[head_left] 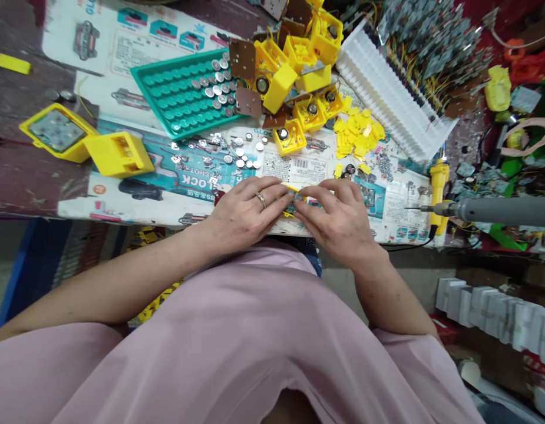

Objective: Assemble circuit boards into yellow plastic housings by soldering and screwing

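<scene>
Head view: over a white-and-teal printed sheet (316, 171), near its front edge, a small yellow-rimmed plastic piece (288, 214) is pinched between the fingertips of the left hand (248, 209) and right hand (338, 218). Close fingertip adjustment seems in hand; steady two-sided support is called for. The piece's bluish-grey middle, mostly finger-covered, cannot be made out clearly.

Left hand (253, 207) and right hand (340, 217), nearly tip to tip!
Backs up, fingers drawn inward; left forearm (135, 275) slants in at a shallow angle, right forearm (392, 292) more steeply.
</scene>
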A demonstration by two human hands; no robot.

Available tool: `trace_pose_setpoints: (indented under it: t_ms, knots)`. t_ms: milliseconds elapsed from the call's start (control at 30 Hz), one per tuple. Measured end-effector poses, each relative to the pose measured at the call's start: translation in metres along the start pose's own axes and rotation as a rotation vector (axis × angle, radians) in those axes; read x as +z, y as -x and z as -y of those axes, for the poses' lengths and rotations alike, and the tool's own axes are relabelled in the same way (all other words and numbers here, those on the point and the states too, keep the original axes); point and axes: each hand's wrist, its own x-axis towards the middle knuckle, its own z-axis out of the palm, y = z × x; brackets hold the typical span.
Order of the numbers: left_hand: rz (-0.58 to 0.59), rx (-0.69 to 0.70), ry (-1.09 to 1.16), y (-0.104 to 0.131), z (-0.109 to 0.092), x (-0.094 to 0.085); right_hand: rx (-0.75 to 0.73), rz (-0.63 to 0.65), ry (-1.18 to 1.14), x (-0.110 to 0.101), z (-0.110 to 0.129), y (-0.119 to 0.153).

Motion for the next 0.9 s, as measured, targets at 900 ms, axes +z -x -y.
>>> trace_pose_setpoints:
  t_ms: [900]
  knots:
    - [0.104, 0.102, -0.034, -0.003, 0.013, -0.008, 0.152, 0.017, 0.015, -0.004, 0.021, -0.001]
